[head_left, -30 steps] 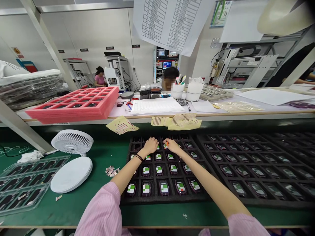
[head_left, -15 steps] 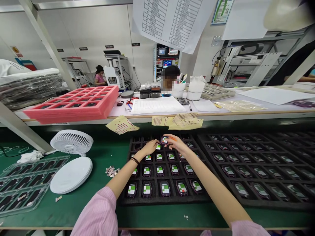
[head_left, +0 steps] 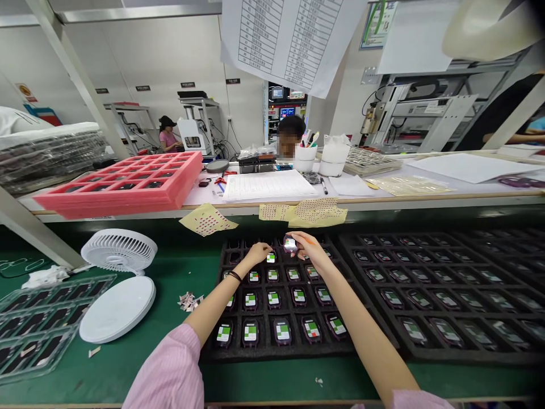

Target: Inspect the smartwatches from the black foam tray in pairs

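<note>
In my right hand (head_left: 309,248) is a small smartwatch body (head_left: 290,243), its face pale and lit, raised over the far part of a black foam tray (head_left: 293,353). My left hand (head_left: 258,254) hovers just left of it, fingertips drawn together in a pinch; anything between them is too small to make out. Below those fingertips a lit watch body (head_left: 271,258) lies in its pocket. The tray's nearer rows hold several more watch bodies with green and white screens, a few showing a red patch, such as one watch body (head_left: 312,329) in the front row.
A second black foam tray (head_left: 400,341) of watch bodies adjoins on the right. To the left stand a white fan (head_left: 117,309), clear plastic trays (head_left: 55,324) and scattered paper scraps (head_left: 189,301). A shelf edge (head_left: 238,208) with yellow sticker sheets (head_left: 317,213) and a pink foam tray (head_left: 106,203) runs behind.
The right hand has tilted the watch body, whose face now looks whiter, and moved slightly away from the left hand. The whole view has shifted a little.
</note>
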`<state>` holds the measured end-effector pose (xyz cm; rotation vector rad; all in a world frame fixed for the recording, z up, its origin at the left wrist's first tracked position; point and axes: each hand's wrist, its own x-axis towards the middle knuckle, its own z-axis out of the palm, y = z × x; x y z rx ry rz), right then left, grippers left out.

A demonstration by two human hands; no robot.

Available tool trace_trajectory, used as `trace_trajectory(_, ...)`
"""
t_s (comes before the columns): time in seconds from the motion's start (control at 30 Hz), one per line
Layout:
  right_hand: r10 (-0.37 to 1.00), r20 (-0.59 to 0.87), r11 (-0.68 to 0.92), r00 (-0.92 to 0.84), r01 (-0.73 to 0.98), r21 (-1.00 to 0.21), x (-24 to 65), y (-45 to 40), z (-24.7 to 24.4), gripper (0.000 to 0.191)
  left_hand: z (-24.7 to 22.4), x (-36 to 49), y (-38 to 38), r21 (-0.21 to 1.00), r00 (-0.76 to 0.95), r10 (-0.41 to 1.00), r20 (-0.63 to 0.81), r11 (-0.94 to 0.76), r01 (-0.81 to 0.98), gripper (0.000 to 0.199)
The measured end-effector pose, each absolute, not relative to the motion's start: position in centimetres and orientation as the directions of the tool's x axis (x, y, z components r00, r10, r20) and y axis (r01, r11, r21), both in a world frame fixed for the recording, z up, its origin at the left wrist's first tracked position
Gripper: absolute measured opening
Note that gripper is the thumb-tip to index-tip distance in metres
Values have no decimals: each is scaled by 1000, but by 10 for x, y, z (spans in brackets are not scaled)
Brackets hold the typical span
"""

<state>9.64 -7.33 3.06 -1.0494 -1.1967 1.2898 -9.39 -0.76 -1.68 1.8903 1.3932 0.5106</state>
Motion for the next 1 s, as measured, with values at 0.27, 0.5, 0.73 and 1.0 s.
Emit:
trace_trajectory(0.27,997,44,35,-69,-129,-991,99,-72,31,27,-23,-90,-12,858,228,958,-174,34,513,20)
trace_trajectory(0.5,996,43,33,-81,-125,-992,100,-69,27,27,-27,-91,-6,856,227,957,-183,41,516,24)
trace_trajectory(0.73,995,45,34,-87,-125,-992,99,-71,29,26,-17,-103,-23,841,474,877,-80,-196,504,34)
trace_trajectory(1.0,992,47,35,-120,-101,-994,97,-80,33,33,-18,-105,-19,853,588,805,-77,-253,457,61)
